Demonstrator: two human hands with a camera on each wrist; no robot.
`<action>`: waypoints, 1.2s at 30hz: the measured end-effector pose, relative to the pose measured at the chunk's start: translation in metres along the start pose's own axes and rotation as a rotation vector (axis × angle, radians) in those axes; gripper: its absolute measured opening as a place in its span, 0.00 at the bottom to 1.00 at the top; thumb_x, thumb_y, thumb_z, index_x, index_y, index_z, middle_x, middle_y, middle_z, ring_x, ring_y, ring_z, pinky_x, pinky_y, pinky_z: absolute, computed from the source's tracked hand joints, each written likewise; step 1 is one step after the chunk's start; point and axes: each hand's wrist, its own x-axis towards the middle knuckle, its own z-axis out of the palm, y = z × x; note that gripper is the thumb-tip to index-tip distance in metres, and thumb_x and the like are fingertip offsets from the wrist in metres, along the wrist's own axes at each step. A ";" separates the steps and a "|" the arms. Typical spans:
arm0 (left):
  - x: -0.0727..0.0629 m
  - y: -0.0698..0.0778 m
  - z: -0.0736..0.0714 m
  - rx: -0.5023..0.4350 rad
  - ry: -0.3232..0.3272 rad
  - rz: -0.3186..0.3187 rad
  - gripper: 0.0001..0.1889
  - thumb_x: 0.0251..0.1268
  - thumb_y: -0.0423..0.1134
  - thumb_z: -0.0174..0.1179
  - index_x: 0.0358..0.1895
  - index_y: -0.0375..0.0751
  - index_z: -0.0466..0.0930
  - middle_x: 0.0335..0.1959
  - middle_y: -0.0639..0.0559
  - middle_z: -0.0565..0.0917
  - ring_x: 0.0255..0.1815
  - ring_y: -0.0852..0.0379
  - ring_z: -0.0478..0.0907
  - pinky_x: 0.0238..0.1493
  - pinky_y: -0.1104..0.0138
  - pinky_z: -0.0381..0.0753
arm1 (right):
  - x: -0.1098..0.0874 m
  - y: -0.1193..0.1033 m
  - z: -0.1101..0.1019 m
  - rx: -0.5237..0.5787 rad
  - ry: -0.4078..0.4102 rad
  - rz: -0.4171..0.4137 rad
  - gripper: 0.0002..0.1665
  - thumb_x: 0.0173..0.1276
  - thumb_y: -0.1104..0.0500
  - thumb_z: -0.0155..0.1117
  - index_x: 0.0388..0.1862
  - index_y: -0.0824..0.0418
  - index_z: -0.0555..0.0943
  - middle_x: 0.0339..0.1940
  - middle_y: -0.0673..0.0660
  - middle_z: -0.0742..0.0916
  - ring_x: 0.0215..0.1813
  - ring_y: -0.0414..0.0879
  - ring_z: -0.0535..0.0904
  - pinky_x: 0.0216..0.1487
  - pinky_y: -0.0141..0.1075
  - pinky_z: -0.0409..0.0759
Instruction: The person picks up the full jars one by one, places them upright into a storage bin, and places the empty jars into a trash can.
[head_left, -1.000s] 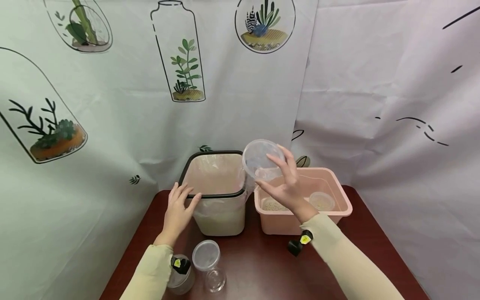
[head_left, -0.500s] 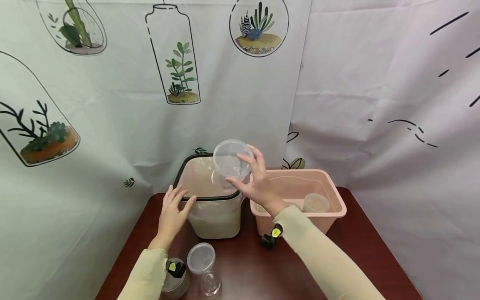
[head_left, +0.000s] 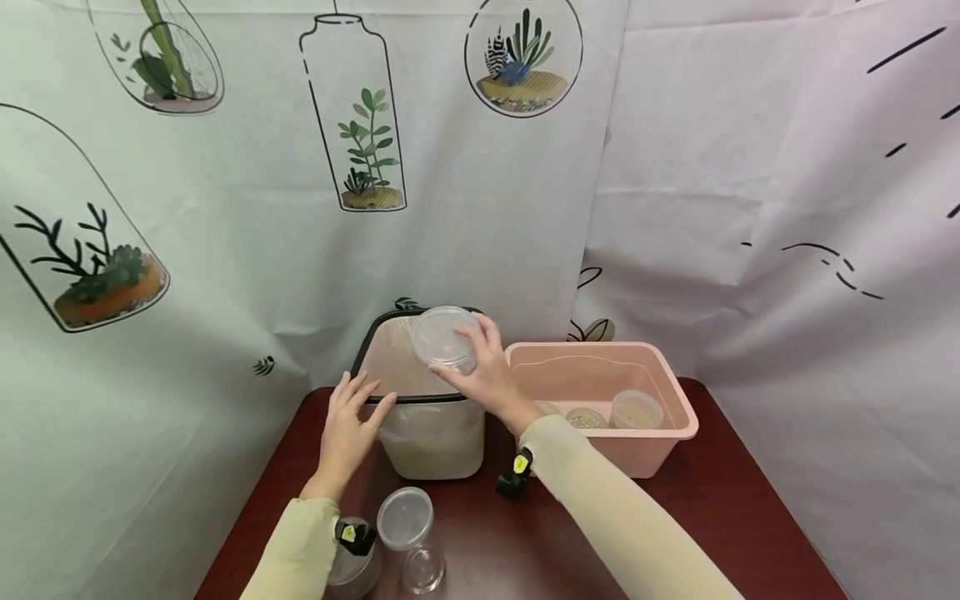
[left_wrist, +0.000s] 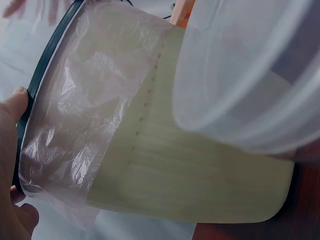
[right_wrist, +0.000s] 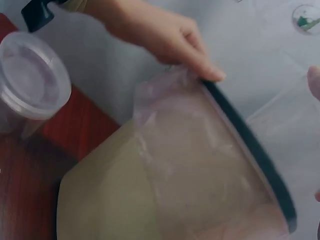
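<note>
My right hand [head_left: 487, 371] holds a clear round plastic jar [head_left: 444, 335], tilted over the trash bin [head_left: 431, 442]. Thumb and fingers span its sides, and its whitish round end faces up. The bin is pale with a dark rim and a thin plastic liner [left_wrist: 80, 115] folded over the edge. At the bin's near left corner, my left hand [head_left: 348, 425] grips the rim, thumb on the front edge. That thumb also shows on the rim in the right wrist view. Only fingertips of the right hand [right_wrist: 314, 82] appear there; the held jar is out of that view.
A pink tub [head_left: 600, 367] stands right of the bin, with several round containers of grain-like bits, one a clear tub [head_left: 636, 410]. Near the left forearm stand a lidded clear jar [head_left: 405, 518] and another jar [head_left: 352, 575], partly hidden. A printed cloth [head_left: 480, 208] hangs behind the table.
My right hand has carried the jar left from between the tub and the bin to over the bin, lowering and tilting it. The left hand stays at the bin's rim.
</note>
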 end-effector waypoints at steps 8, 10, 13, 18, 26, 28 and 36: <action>-0.001 -0.001 -0.002 -0.017 -0.001 -0.007 0.22 0.54 0.47 0.67 0.48 0.34 0.81 0.60 0.39 0.73 0.69 0.41 0.55 0.62 0.42 0.56 | 0.001 -0.001 0.009 -0.070 -0.322 0.210 0.36 0.53 0.44 0.72 0.55 0.60 0.72 0.61 0.63 0.67 0.54 0.55 0.72 0.50 0.45 0.75; 0.000 -0.001 -0.002 -0.023 -0.004 -0.005 0.23 0.54 0.47 0.67 0.48 0.34 0.81 0.60 0.40 0.73 0.69 0.41 0.55 0.62 0.42 0.56 | 0.004 -0.001 0.011 -0.103 -0.398 0.272 0.37 0.53 0.43 0.71 0.56 0.60 0.71 0.61 0.63 0.68 0.53 0.55 0.74 0.50 0.45 0.75; 0.001 0.000 0.000 -0.033 -0.008 -0.005 0.23 0.54 0.47 0.67 0.49 0.34 0.81 0.60 0.40 0.72 0.69 0.41 0.55 0.62 0.42 0.55 | 0.008 0.000 0.014 -0.179 -0.499 0.336 0.39 0.53 0.39 0.69 0.58 0.58 0.71 0.61 0.63 0.69 0.53 0.55 0.75 0.49 0.45 0.76; -0.002 0.002 0.001 -0.041 -0.013 -0.020 0.22 0.54 0.47 0.67 0.49 0.36 0.82 0.61 0.41 0.72 0.69 0.42 0.55 0.63 0.43 0.55 | 0.014 -0.002 0.019 -0.302 -0.626 0.419 0.38 0.52 0.38 0.69 0.58 0.54 0.72 0.55 0.59 0.74 0.51 0.53 0.76 0.46 0.46 0.76; 0.000 0.002 -0.001 -0.051 -0.002 -0.014 0.22 0.51 0.45 0.69 0.46 0.34 0.82 0.59 0.39 0.74 0.68 0.39 0.57 0.62 0.42 0.55 | 0.016 -0.001 0.023 -0.352 -0.607 0.422 0.24 0.60 0.54 0.65 0.55 0.55 0.74 0.51 0.56 0.80 0.52 0.50 0.76 0.48 0.45 0.75; 0.001 0.002 -0.001 -0.047 -0.002 -0.011 0.22 0.51 0.46 0.69 0.45 0.34 0.83 0.58 0.39 0.74 0.67 0.39 0.57 0.62 0.42 0.56 | 0.014 0.000 0.023 -0.346 -0.577 0.405 0.22 0.60 0.54 0.65 0.53 0.56 0.75 0.51 0.55 0.81 0.51 0.50 0.77 0.47 0.45 0.75; 0.005 0.002 -0.004 -0.036 -0.027 -0.017 0.22 0.51 0.48 0.69 0.45 0.35 0.83 0.57 0.39 0.75 0.67 0.38 0.58 0.61 0.42 0.58 | 0.009 0.001 0.022 -0.274 -0.457 0.346 0.19 0.62 0.54 0.65 0.51 0.58 0.77 0.50 0.55 0.82 0.50 0.50 0.78 0.47 0.45 0.76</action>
